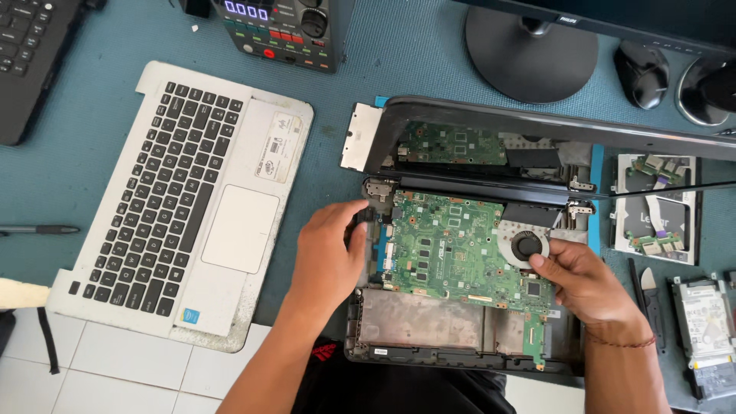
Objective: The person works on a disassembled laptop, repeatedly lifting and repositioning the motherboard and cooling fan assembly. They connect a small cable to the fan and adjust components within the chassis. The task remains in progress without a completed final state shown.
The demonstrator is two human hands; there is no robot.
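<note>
Lying in an opened laptop base (pixel 460 349) on the teal table (pixel 383 61), green motherboard (pixel 452 249) is gripped by both hands: left hand (pixel 330 249) curled over its left edge, right hand (pixel 583 284) pinching beside the fan (pixel 525 244). Detached keyboard cover (pixel 184 199) lies well left.

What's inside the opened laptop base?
In the laptop base: green motherboard, round fan, bare battery bay. Left hand and right hand cover both board edges.
</note>
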